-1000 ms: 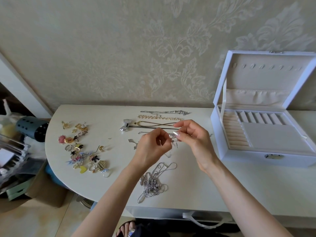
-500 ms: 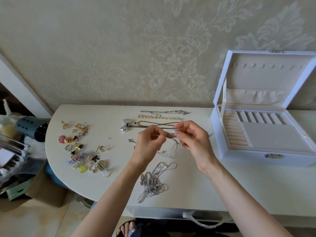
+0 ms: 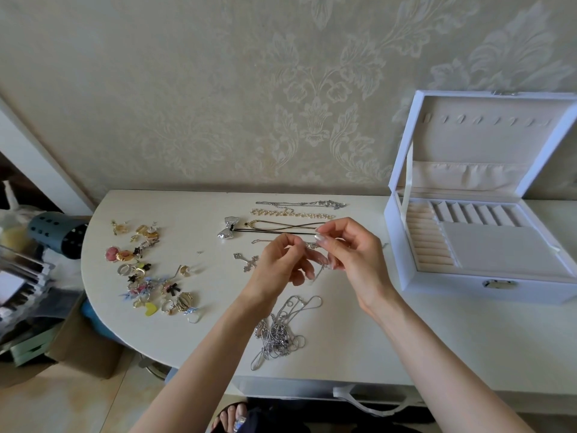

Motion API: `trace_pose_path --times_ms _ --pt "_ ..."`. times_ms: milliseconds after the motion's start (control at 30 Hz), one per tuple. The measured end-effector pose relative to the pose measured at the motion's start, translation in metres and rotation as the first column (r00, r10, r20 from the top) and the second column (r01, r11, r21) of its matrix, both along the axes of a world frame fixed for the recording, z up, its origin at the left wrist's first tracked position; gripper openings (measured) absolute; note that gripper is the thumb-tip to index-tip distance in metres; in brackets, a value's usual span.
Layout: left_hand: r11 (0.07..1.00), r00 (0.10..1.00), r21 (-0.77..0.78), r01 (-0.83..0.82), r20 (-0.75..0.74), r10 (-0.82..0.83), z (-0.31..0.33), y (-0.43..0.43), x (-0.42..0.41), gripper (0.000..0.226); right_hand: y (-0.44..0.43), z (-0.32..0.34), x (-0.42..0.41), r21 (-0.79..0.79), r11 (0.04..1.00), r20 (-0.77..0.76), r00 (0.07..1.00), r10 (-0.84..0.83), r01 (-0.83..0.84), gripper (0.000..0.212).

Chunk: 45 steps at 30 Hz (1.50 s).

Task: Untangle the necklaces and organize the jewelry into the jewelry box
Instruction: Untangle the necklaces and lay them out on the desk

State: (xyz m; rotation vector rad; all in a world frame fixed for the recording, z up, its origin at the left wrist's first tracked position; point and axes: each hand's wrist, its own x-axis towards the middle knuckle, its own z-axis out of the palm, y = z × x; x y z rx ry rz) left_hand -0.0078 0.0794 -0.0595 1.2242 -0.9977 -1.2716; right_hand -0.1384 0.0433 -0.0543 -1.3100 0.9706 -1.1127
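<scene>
A thin silver chain (image 3: 313, 245) is being held just above the white surface (image 3: 199, 332), pinched between both hands near the middle of the view. The left hand (image 3: 281, 264) is gripping it between thumb and forefinger, its other fingers curled in; the right hand (image 3: 349, 251) is pinching the same chain from the other side with thumb and fingertips, and a short length is hanging down between the two hands. Just in front of the wrists, a tangled heap of silver necklaces (image 3: 281, 332) is lying on the surface, loops spilling toward the front edge. Behind the hands, several necklaces are lying in rows: a silver chain (image 3: 301, 204) farthest back, a gold chain (image 3: 292, 213) next, then a black cord with a silver bow pendant (image 3: 229, 231). A silver cross pendant (image 3: 247, 261) is resting just left of the left hand. Farther left, a scatter of small rings, earrings and charms (image 3: 146, 270) is spreading across the rounded end of the surface. To the right, well apart from the hands, a white jewelry box (image 3: 487, 285) is standing open, its lid upright against the patterned wall (image 3: 218, 89) and its beige compartments showing.
</scene>
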Motion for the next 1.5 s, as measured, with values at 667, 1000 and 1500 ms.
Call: trace_pose_path --times_ms 667,1000,1500 --pt "0.990 0.977 -0.100 -0.097 -0.201 0.075 0.000 -0.003 0.011 0.013 -0.001 -0.001 -0.007 0.021 0.996 -0.121 0.988 0.091 -0.089 0.024" --pt "0.984 0.982 -0.087 -0.158 0.087 0.166 -0.009 -0.005 0.009 0.013 -0.001 -0.002 -0.004 0.023 0.999 -0.198 0.979 0.052 -0.048 0.012" --pt "0.988 0.993 0.094 0.120 0.010 -0.121 0.001 0.000 0.005 0.005 -0.001 0.004 -0.006 0.094 0.996 -0.073 0.997 0.016 -0.009 0.008"
